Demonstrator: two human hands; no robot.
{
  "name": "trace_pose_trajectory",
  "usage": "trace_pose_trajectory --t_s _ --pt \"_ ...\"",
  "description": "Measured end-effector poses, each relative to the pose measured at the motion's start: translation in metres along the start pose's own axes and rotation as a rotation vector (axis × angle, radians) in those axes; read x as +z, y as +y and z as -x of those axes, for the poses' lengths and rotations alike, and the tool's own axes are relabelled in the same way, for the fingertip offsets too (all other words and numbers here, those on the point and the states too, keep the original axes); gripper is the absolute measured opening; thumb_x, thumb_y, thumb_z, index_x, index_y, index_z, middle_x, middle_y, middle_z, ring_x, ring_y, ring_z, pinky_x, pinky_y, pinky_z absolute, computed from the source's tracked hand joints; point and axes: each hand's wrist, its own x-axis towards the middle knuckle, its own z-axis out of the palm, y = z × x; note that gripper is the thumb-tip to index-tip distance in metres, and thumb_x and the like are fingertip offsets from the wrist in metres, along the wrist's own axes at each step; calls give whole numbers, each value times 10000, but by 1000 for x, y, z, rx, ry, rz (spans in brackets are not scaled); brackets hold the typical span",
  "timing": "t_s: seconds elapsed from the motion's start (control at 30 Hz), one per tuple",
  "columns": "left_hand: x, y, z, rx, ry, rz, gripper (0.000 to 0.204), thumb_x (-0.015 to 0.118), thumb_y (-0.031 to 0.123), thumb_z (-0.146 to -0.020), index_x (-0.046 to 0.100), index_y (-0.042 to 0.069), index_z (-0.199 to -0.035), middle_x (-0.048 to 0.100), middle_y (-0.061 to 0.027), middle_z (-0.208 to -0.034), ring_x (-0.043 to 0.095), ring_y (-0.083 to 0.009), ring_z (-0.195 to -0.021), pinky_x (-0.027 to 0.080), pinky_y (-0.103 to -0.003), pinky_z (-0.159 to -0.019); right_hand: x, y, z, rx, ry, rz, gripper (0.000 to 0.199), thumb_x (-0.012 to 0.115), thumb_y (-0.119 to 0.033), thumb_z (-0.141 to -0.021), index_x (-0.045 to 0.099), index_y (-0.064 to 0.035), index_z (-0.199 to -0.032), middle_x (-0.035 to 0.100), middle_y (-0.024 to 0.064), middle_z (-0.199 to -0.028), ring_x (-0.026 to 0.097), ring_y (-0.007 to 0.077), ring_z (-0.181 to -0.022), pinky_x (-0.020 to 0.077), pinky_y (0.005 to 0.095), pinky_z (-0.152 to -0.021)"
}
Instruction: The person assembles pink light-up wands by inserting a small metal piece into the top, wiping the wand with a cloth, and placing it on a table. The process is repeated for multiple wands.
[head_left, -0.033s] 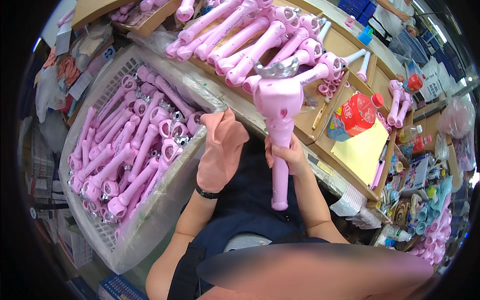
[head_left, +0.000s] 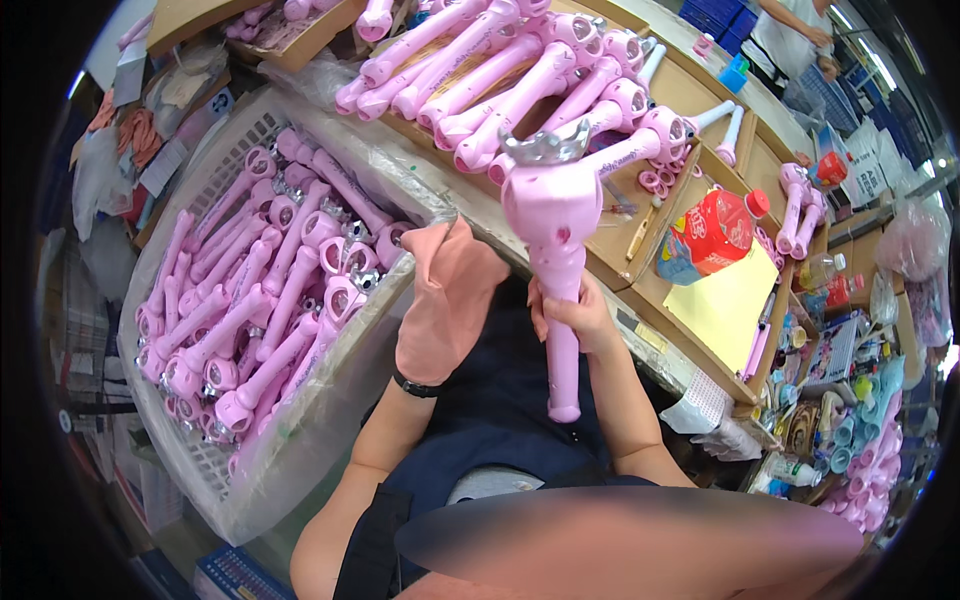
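Observation:
Upright in front of me stands a pink toy wand [head_left: 553,215] with a silver crown on its head. My right hand [head_left: 578,312] is wrapped round its handle, with the lower end sticking out below. Salmon-pink cloth [head_left: 450,285] covers my left hand [head_left: 432,325] down to a dark wristband. It hides the fingers, so their pose cannot be made out. The covered hand is to the left of the wand, apart from it, and near the rim of a plastic-lined basket [head_left: 385,290]. Many similar pink wands [head_left: 250,290] fill that basket.
More pink wands [head_left: 500,90] lie across cardboard trays on the bench ahead. A red-labelled bottle [head_left: 712,235] lies by a yellow paper sheet [head_left: 725,300]. Bottles and small parts crowd the right side. Another person [head_left: 790,40] is at the far right.
The wand's crowned head has shifted slightly left. My cloth-covered left hand has turned a little, and the cloth's upper edge reaches slightly further right. My right hand keeps its grip.

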Motion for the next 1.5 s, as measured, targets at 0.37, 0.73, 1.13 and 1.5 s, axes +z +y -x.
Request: trace_pose_trajectory --t_s 0.37,0.73,1.13,1.5 --pt "32 5 25 146 251 -1494 701 730 142 -850 388 -40 -1435 540 -198 -1379 590 -277 -1227 426 -329 -1041 22 17 21 -115 23 787 626 717 -71 -787 484 -27 -1366 665 145 -1138 670 261 -1022 496 339 -920" --pt "12 10 13 722 433 -1483 722 928 283 -593 614 4 -1180 681 -77 -1025 625 -254 -983 493 -353 -896 74 51 45 -328 309 1432 743 754 -114 -742 404 -29 -1392 620 168 -936 667 362 -726 545 433 -571" --pt "-15 3 28 202 230 -735 488 709 231 -872 556 40 -1294 627 -93 -1242 600 -217 -1121 460 -377 -1004 42 13 34 94 -263 708 628 753 -241 -863 432 -4 -1348 674 184 -952 701 279 -740 554 342 -649" --pt "-34 19 15 66 338 -1201 483 710 29 -816 514 4 -1256 633 -89 -1225 609 -196 -1136 443 -335 -1014 25 43 22 304 -122 214 339 568 -345 -1023 524 -51 -1188 652 75 -913 631 122 -683 538 261 -632"
